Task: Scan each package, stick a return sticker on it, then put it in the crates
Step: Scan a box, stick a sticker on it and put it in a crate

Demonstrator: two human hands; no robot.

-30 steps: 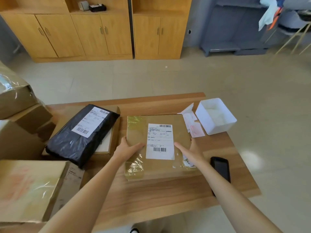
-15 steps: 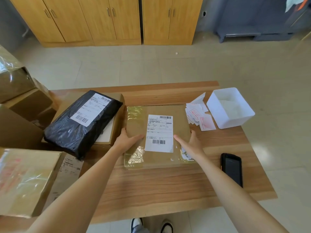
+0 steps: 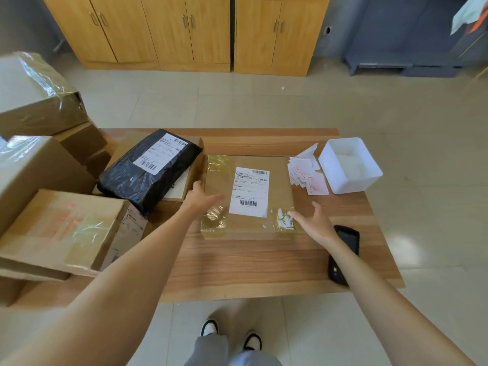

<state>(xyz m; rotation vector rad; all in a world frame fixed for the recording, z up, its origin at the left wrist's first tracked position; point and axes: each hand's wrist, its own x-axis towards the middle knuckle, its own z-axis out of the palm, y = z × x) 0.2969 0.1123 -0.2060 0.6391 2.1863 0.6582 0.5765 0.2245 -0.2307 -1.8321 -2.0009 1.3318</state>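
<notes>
Cardboard package (image 3: 248,196) with a white shipping label (image 3: 249,191) lies flat near the middle of the wooden table (image 3: 250,262), and we see clear tape shining at its left and right near corners. Our left hand (image 3: 200,200) rests with straight fingers on the package's left side, gripping nothing. Our right hand (image 3: 314,224) is spread with relaxed fingers at the package's near right corner; whether it touches the cardboard we cannot tell. Just right of that wrist lies a black handheld scanner (image 3: 343,254). A loose heap of red-printed return stickers (image 3: 307,173) sits at the far right of the package, beside a white plastic bin (image 3: 350,165). To the left, a black poly mailer (image 3: 150,167) lies on a flat box, with larger cardboard boxes (image 3: 60,228) stacked further left.
</notes>
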